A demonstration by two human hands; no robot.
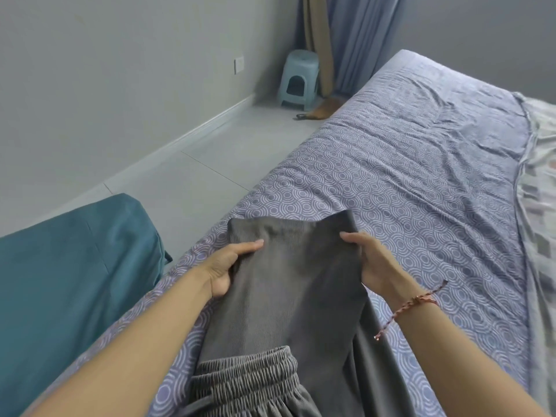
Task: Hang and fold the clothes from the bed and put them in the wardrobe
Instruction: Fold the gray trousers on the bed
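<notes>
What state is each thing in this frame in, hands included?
grey garment: lying on the bed, elastic waistband nearest the camera, far end held at both edges.
left hand: grips the garment's left edge, thumb on top.
right hand: grips the garment's right edge, thumb on top.
bed sheet: spread over the bed, wrinkled.
stool: upright on the floor in the corner.
curtain: hanging down to the floor.

Left hand (pixel 224 270), right hand (pixel 371 261) grip grey trousers (pixel 288 293) over bed (pixel 406 182).
</notes>
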